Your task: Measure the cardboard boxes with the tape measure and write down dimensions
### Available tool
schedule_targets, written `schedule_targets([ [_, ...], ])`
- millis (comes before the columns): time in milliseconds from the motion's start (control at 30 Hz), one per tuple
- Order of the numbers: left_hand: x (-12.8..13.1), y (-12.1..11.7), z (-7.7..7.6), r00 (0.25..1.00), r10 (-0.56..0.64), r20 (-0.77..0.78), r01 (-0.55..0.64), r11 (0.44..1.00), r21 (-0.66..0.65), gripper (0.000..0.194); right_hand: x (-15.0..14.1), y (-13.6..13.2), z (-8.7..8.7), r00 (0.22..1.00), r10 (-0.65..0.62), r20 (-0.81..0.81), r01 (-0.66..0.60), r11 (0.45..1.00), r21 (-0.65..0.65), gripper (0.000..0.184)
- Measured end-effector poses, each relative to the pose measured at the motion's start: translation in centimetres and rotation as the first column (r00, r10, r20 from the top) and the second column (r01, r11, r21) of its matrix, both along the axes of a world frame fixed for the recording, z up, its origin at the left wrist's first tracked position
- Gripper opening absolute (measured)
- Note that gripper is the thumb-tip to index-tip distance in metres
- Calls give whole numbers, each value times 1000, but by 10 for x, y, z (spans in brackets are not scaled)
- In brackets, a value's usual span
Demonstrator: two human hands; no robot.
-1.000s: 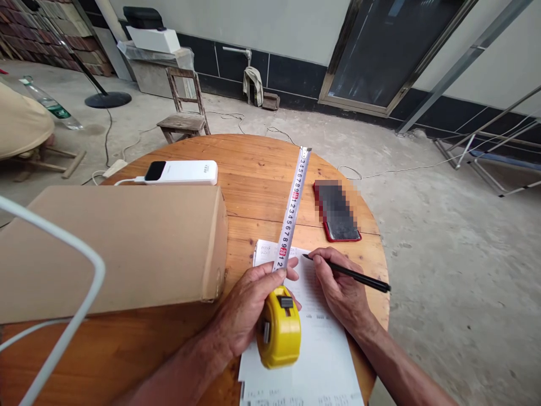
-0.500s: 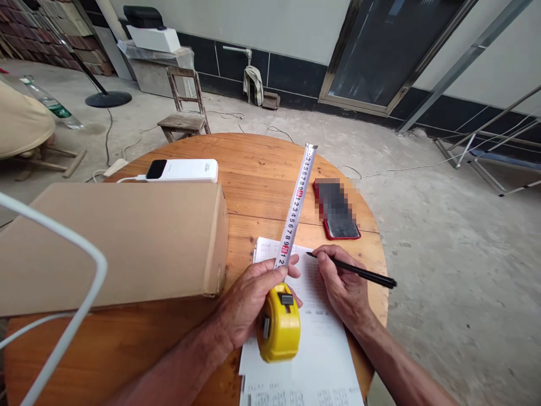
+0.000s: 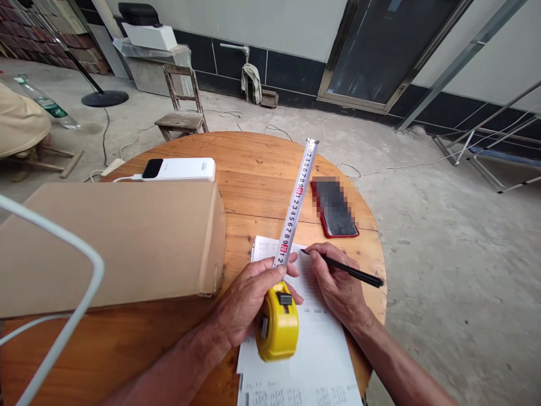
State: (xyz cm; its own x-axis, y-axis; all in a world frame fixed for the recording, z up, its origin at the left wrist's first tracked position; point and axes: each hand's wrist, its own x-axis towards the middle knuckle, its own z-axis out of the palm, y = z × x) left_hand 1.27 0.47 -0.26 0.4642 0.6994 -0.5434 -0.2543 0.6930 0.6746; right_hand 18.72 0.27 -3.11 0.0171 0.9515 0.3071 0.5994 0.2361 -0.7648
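Observation:
My left hand (image 3: 253,299) is closed around a yellow tape measure (image 3: 279,332), thumb pressed on the blade where it leaves the case. The silver blade (image 3: 295,206) extends away over the table, with red marks at 10 and 20. My right hand (image 3: 340,282) pinches a black pen (image 3: 353,272), its tip pointing left toward the blade. Beneath both hands lie sheets of paper (image 3: 313,349) with handwriting at the top and bottom. Part of the writing is hidden by my hands and the tape measure.
A cardboard box (image 3: 114,242) occupies the left of the round wooden table (image 3: 253,158). Behind it lies a white power bank (image 3: 181,169) with a cable. A red-cased phone (image 3: 336,208) rests at the right. A pale curved tube (image 3: 95,265) crosses the left foreground. A wooden chair (image 3: 181,119) stands beyond.
My right hand and the pen have moved slightly left, closer to the blade. My left hand keeps its hold on the tape measure. The view has shifted a little.

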Motion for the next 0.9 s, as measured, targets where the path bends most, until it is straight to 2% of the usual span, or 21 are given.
schedule_targets([
  [900, 1, 0, 2, 1000, -7, -9, 7, 1000, -4, 17, -2, 3, 0, 999, 16, 42, -15, 1000, -27, 15],
])
